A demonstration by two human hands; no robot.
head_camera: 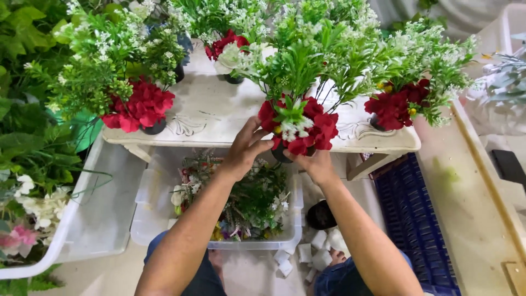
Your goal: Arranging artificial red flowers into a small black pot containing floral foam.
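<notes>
Both hands — left hand (245,149) and right hand (316,164) — cup a small dark pot (280,155) of red flowers (307,129) at the white desk's (219,118) near edge; light, top-heavy, soft blooms — best held by the pot.

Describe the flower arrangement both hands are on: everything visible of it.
The flower arrangement stands upright at the front edge of the white table: red blooms, small white flowers, tall green sprigs, apparently artificial, in a dark pot mostly hidden. The left hand touches its left side; the right hand cups it from below.
</notes>
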